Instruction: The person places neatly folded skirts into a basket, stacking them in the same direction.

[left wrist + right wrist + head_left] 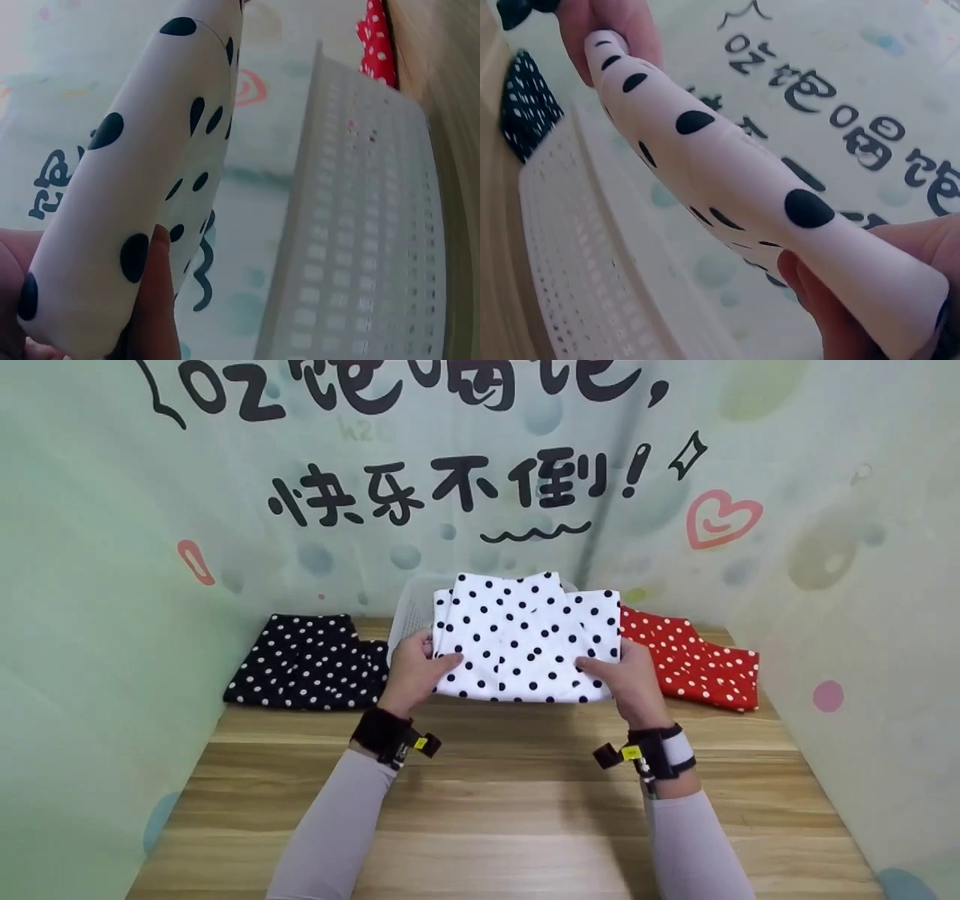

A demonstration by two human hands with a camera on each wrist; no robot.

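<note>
A folded white cloth with black dots (517, 637) is held up above the table in the head view. My left hand (411, 671) pinches its left side, thumb in front and fingers behind. On the right side, my right hand (636, 679) grips it the same way. Behind the cloth stands a white perforated plastic basket (411, 607), mostly hidden in the head view. Both wrist views show the cloth's thick folded edge, with the basket (360, 225) below it and apart from it. What the basket contains cannot be seen.
A folded black cloth with white dots (307, 664) lies on the wooden table (480, 810) left of the basket. To the right lies a folded red cloth with white dots (697, 667). A printed curtain (480, 555) hangs behind and along both sides.
</note>
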